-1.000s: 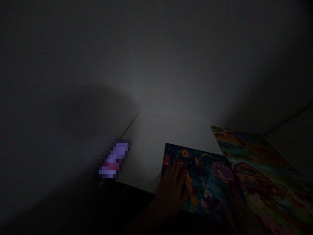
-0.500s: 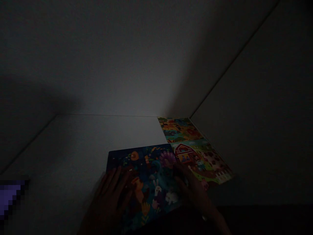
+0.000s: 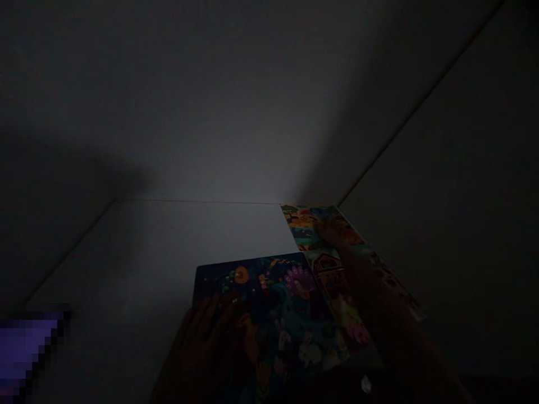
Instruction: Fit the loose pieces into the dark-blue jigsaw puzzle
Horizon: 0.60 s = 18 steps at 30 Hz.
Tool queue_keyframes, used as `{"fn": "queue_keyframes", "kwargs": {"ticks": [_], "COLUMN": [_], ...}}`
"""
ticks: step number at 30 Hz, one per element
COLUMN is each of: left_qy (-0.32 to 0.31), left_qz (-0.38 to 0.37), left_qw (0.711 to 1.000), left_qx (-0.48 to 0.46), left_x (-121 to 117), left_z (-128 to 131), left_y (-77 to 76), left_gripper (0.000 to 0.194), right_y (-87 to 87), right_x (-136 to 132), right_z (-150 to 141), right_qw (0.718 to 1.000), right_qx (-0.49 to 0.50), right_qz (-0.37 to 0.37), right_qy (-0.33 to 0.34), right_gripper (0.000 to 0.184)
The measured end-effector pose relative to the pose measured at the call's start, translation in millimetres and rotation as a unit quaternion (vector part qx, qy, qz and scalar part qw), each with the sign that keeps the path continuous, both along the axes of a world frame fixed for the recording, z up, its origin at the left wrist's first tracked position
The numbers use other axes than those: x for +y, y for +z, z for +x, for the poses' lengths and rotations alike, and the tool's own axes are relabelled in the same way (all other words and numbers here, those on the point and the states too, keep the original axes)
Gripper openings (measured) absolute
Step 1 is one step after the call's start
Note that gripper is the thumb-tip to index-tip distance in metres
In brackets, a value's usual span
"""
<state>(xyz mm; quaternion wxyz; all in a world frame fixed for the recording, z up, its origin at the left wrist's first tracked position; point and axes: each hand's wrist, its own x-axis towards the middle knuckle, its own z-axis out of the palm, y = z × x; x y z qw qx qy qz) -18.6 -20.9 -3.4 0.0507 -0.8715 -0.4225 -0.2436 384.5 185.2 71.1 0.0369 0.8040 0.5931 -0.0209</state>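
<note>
The scene is very dark. A dark blue picture board [image 3: 273,292] with a peacock and rabbits lies on a white table [image 3: 177,247]. My left hand [image 3: 206,342] rests flat on its left part, fingers spread. To the right lie two brighter picture boards, a far one [image 3: 305,221] with animals and a nearer one [image 3: 337,280] with a red barn. My right hand [image 3: 337,235] reaches out over the far board, its fingers touching it; my forearm crosses the barn board.
The table stands in a corner, with pale walls [image 3: 252,112] behind and to the right. A glowing, blurred purple patch [image 3: 25,348] sits at the lower left edge of the view.
My right hand has left the blue board's right edge and stretched forward onto the far animal board. My left hand stays on the blue board. The view shifted slightly.
</note>
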Motion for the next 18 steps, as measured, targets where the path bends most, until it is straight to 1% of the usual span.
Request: {"fn": "queue_keyframes", "kwargs": {"ticks": [2,5,8,12,18], "left_qy": [0.020,0.056,0.054,0.058,0.092], "left_qz": [-0.015,-0.025,-0.030,-0.053,-0.090], "left_qw": [1.000,0.998,0.998,0.997,0.990], "left_qx": [-0.006,-0.015,-0.014,-0.026,-0.057], "left_x": [-0.5,-0.4,-0.5,-2.9,-6.9], "left_z": [3.8,8.5,10.6,12.2,17.2], "left_y": [4.1,4.5,3.1,5.6,7.4], "left_gripper": [0.047,0.048,0.046,0.047,0.049], "right_y": [-10.1,-25.9,-36.8,-40.7,-37.9], "right_x": [3.4,9.7,15.7,17.3,11.0], "right_z": [-9.6,-33.5,-66.0,-120.9,-212.4], "right_qw": [0.999,0.997,0.995,0.988,0.985], "right_qx": [0.017,0.040,0.059,0.112,0.161], "right_qz": [0.003,0.017,0.033,0.051,0.024], "right_qy": [-0.030,-0.066,-0.080,-0.088,-0.057], "right_gripper": [0.076,0.083,0.089,0.096,0.101]}}
